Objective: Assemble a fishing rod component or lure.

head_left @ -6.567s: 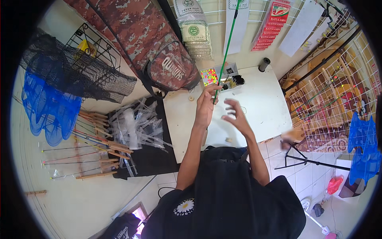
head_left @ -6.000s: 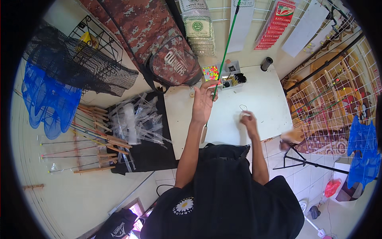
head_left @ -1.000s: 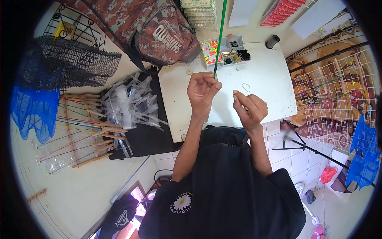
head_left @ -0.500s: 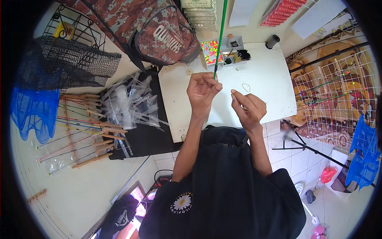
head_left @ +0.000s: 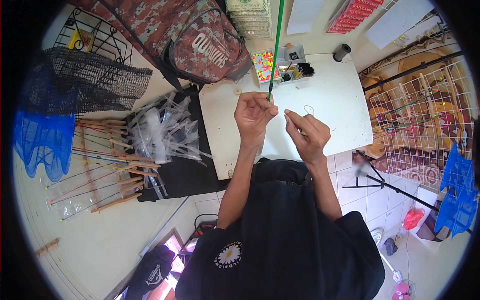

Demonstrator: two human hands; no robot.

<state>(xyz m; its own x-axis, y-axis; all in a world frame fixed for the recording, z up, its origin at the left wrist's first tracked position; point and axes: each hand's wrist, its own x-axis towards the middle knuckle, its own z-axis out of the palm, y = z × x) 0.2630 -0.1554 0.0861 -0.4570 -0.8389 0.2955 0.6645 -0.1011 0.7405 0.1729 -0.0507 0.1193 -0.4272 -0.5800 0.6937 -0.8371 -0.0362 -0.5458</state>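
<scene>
Left hand (head_left: 254, 119): pinching green rod (head_left: 275, 52) toward twelve o'clock; best held steady. Right hand (head_left: 310, 139), at four: pinch-shaped, grasp unclear.

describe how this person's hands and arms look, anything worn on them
The left hand and right hand are bare, with no gloves or wristbands visible. The forearms are uncovered too, emerging from loose black sleeves. The black top carries a white daisy print with a yellow centre.

rod (head_left: 277, 50) in front of tray (head_left: 301, 50); tray on table (head_left: 340, 107); cord loop (head_left: 313, 109) right of rod; plastic sleeves (head_left: 162, 130) left of table
</scene>
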